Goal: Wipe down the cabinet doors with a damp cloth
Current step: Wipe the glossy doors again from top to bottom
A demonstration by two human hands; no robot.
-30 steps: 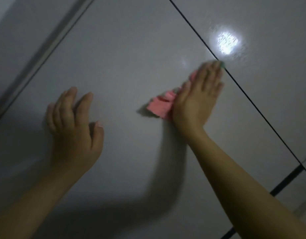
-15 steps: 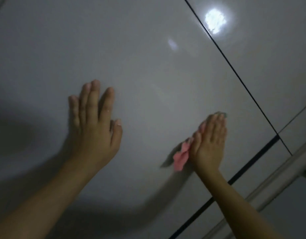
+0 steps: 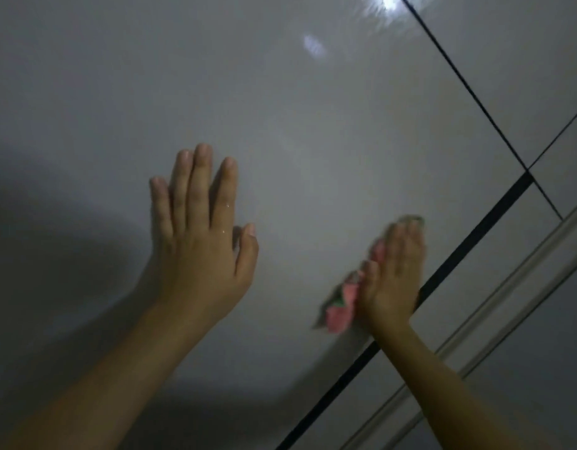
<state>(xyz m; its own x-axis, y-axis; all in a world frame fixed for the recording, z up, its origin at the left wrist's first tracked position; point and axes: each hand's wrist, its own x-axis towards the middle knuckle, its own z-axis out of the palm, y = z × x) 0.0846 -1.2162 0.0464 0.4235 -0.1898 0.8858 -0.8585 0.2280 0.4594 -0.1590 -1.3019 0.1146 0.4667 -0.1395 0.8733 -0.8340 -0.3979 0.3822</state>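
I see my left hand (image 3: 199, 241) laid flat on the glossy white cabinet door (image 3: 313, 141), fingers straight and close together, holding nothing. My right hand (image 3: 392, 277) presses the crumpled pink cloth (image 3: 340, 305) against the same door with straight fingers, low at its right side, just beside the dark gap (image 3: 459, 254) along the door's edge. A pale rail (image 3: 508, 306) runs right of that gap.

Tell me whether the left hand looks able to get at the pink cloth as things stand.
Probably yes. The left hand lies flat on the cabinet door with bare door between it and the pink cloth, though the right hand presses on most of it.
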